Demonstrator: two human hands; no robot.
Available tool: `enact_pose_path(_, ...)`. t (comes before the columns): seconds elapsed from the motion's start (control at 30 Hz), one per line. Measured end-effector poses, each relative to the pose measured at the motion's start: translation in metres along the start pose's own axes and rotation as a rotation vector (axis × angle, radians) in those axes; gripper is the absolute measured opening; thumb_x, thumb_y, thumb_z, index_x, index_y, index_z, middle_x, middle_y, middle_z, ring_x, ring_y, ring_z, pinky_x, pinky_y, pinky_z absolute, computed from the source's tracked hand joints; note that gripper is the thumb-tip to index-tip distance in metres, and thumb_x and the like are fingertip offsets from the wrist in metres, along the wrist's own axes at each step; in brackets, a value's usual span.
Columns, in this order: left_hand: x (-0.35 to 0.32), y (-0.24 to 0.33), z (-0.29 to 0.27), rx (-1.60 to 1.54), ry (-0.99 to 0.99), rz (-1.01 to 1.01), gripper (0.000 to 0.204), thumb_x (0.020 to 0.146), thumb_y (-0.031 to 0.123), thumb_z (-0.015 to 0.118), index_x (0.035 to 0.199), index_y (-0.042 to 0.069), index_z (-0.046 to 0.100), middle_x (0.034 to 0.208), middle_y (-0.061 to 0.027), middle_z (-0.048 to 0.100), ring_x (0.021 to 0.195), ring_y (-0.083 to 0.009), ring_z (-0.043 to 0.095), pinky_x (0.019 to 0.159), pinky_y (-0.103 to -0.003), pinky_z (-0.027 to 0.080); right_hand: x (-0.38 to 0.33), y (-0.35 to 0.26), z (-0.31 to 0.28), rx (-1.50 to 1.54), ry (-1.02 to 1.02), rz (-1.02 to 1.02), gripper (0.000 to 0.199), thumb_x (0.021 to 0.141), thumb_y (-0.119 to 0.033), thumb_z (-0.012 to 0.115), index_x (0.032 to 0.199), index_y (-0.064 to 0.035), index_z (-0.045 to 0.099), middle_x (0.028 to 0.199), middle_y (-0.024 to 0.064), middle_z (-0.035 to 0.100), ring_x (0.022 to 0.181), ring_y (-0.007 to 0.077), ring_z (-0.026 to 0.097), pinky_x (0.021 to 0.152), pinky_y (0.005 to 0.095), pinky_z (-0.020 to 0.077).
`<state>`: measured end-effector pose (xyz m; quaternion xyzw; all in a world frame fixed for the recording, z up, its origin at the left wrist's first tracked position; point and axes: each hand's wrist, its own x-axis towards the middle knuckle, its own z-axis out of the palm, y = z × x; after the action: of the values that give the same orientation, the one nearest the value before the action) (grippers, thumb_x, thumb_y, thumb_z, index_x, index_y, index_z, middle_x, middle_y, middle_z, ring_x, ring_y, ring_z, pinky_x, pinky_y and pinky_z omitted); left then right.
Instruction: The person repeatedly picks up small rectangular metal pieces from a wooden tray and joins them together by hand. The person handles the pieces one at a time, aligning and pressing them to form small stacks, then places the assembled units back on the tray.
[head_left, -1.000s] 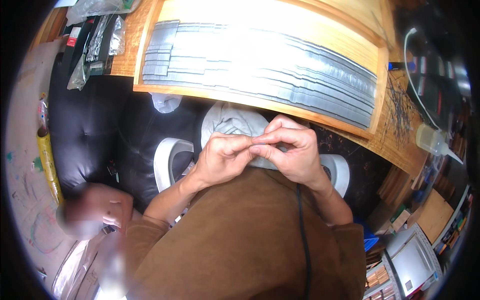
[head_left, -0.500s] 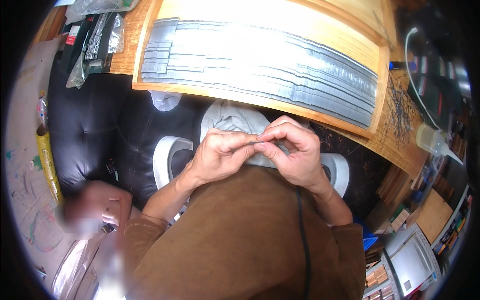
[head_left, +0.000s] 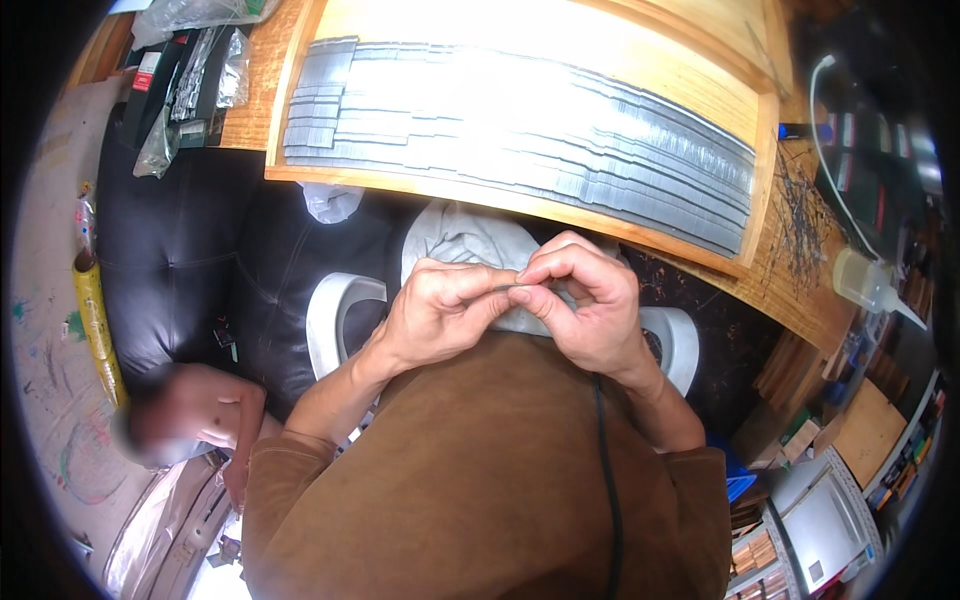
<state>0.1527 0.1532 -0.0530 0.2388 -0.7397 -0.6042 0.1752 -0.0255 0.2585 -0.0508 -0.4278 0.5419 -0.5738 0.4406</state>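
Observation:
In front of my chest, my left hand (head_left: 440, 312) and my right hand (head_left: 590, 310) meet fingertip to fingertip. Both are closed in a pinch on a thin, dark, narrow piece (head_left: 508, 288), mostly covered by the fingers, so its kind and length are hard to make out. Just beyond the hands, a wooden tray (head_left: 420, 184) is lined with rows of thin grey strips (head_left: 650, 165) lying flat and overlapping. Bright glare washes out the middle rows. Neither hand touches the tray.
A black tufted leather sofa (head_left: 165, 260) stands left, with a person (head_left: 215, 410) low beside it. A clear squeeze bottle (head_left: 865, 282) and dark thin offcuts (head_left: 795, 225) lie on the bench at right. Packaged items (head_left: 190, 90) sit at the far left. A black cord (head_left: 607, 470) runs down my front.
My hands hold nearly the same pinch, with barely any shift. At lower left the other person has moved, and their arm now shows more clearly, reaching downward.

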Motion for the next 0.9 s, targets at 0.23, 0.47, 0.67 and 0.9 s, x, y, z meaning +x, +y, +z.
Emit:
enact_pose_path(0.23,0.0,0.0,0.001,-0.033,0.006,-0.012,0.022,0.087,0.0,0.078,0.109,0.001,0.079,0.08,-0.017,0.075,0.066,-0.0239,0.074,0.06,-0.031,0.055,-0.001,0.0,0.001,0.037,0.031,0.004,0.011,0.088,0.003,0.077,0.094,0.0012,0.068,0.091,0.0103,0.068,0.083,0.02,0.066,0.077,0.031,0.0529)
enact_pose_path(0.47,0.0,0.002,0.001,0.0,0.001,-0.019,0.023,0.086,-0.002,0.077,0.109,-0.001,0.078,0.084,-0.0185,0.077,0.071,-0.0258,0.077,0.063,-0.032,0.058,0.002,-0.007,0.001,-0.18,0.007,-0.106,0.011,0.087,0.004,0.075,0.096,0.0019,0.069,0.092,0.013,0.068,0.083,0.024,0.068,0.073,0.0325,0.0543)
enact_pose_path(0.67,0.0,0.005,-0.001,0.008,-0.005,-0.029,0.022,0.086,-0.002,0.077,0.108,-0.001,0.078,0.086,-0.0189,0.077,0.075,-0.0258,0.078,0.065,-0.031,0.058,0.001,-0.005,0.004,-0.163,0.033,-0.136,0.011,0.087,0.005,0.074,0.096,0.0018,0.069,0.091,0.0131,0.068,0.082,0.0246,0.068,0.071,0.0326,0.0545)
enact_pose_path(0.9,0.006,0.01,0.007,-0.036,0.029,-0.036,0.018,0.089,-0.003,0.076,0.107,-0.004,0.078,0.094,-0.0172,0.08,0.081,-0.0226,0.079,0.072,-0.029,0.06,-0.005,-0.017,-0.009,-0.264,0.099,-0.165,0.012,0.087,0.005,0.075,0.095,0.0013,0.067,0.091,0.0137,0.068,0.082,0.026,0.068,0.074,0.0329,0.0543)
